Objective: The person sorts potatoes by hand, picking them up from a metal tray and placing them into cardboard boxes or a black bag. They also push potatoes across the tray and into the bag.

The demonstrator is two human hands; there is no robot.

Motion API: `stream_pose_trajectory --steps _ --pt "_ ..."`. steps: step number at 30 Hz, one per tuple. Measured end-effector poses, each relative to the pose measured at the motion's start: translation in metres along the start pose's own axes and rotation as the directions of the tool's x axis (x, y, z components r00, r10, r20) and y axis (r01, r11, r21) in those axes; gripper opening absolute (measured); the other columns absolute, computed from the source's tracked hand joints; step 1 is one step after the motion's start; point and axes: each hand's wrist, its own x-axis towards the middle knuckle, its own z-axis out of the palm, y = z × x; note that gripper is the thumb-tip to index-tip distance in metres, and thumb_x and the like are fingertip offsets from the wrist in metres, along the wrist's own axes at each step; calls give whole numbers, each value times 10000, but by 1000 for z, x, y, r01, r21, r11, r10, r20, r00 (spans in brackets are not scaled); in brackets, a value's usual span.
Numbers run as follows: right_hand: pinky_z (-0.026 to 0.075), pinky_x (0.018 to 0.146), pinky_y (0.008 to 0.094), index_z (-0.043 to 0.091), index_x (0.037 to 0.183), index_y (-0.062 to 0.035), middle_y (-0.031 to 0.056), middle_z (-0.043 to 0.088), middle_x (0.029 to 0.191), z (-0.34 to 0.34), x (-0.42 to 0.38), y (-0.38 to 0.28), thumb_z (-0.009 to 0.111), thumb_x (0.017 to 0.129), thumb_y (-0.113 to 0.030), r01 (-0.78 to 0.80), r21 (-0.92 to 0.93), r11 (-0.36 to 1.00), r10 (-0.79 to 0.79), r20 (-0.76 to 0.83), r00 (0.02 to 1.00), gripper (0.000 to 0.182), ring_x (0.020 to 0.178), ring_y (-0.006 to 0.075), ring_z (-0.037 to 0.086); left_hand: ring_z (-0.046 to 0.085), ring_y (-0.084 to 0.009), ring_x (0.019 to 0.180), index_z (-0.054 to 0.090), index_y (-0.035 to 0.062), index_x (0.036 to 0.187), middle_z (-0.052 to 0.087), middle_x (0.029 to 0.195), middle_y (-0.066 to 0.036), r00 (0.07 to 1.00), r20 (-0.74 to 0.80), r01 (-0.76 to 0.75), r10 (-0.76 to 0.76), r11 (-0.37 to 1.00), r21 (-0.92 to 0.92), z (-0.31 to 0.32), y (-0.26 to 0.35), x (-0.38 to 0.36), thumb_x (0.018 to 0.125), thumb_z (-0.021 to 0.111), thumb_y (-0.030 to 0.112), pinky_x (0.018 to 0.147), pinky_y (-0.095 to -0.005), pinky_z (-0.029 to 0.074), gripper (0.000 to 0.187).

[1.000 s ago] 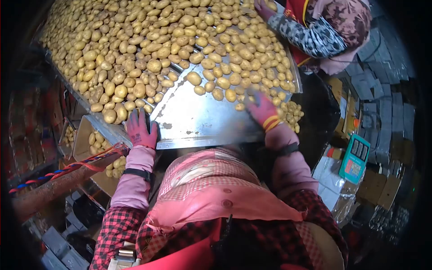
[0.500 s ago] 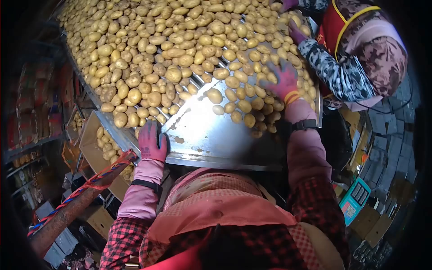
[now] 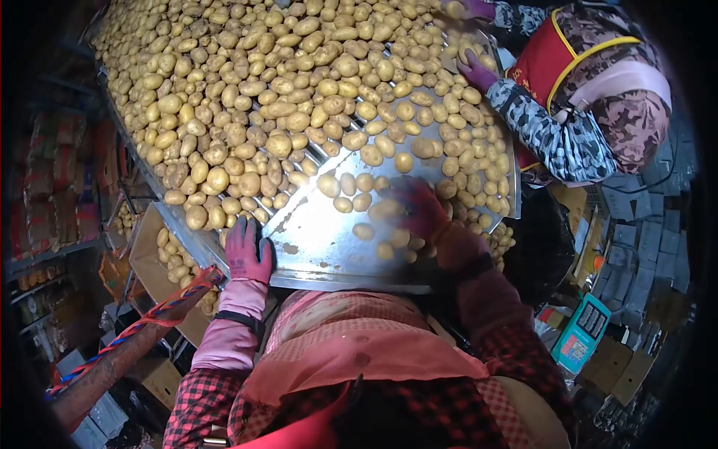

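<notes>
My left hand, in a pink and grey glove, rests with fingers stretched out at the left corner of the metal sorting table. Its fingertips lie close to the lowest potatoes of the heap. Blurred by motion, my right hand reaches over the bare steel with its fingers extended leftward among loose potatoes. Several of these lie just left of and below its fingers, partly smeared. More potatoes sit right of the hand toward the table's right edge.
At the upper right a co-worker leans in, a purple-gloved hand at the potatoes. A cardboard box holding potatoes stands left below the table, beside a rope-wrapped pole. A teal scale-like device is at lower right.
My right hand has moved left and toward me across the steel, and potatoes near it have shifted and spread leftward. My left hand stays at the corner.
</notes>
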Motion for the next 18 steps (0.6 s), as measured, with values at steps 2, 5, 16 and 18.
stream_pose_trajectory --steps 2,5,16,18 --pt "447 967 454 592 1232 -101 140 598 1178 -14 12 8 720 779 -324 -300 490 818 314 57 948 521 1097 336 572 447 -423 1261 512 17 1318 478 1369 -256 1000 -8 4 -4 1000 5 1 -2 -3 823 633 215 1078 -525 325 546" --pt "447 981 411 540 1292 -62 139 582 1218 -32 30 61 701 819 -230 -439 796 418 529 180 830 527 1142 321 553 451 -427 1252 519 14 1309 485 1362 -254 1000 -6 16 -16 1000 -3 2 -3 -2 818 635 211 1074 -527 328 541" --pt "507 891 454 429 1396 -274 121 562 1272 -18 129 40 690 788 -248 -405 -547 733 570 169 804 662 1128 308 597 496 -438 1176 555 27 1263 523 1301 -247 996 -78 26 -30 999 -47 3 -1 -4 812 627 183 1036 -522 368 482" --pt "526 848 458 451 1383 -270 138 593 1215 -8 126 48 647 825 -224 -394 -558 730 507 56 860 594 1081 311 629 495 -442 1156 557 19 1242 528 1275 -250 996 -70 53 -58 996 -73 -2 3 -2 806 623 174 1025 -516 375 467"
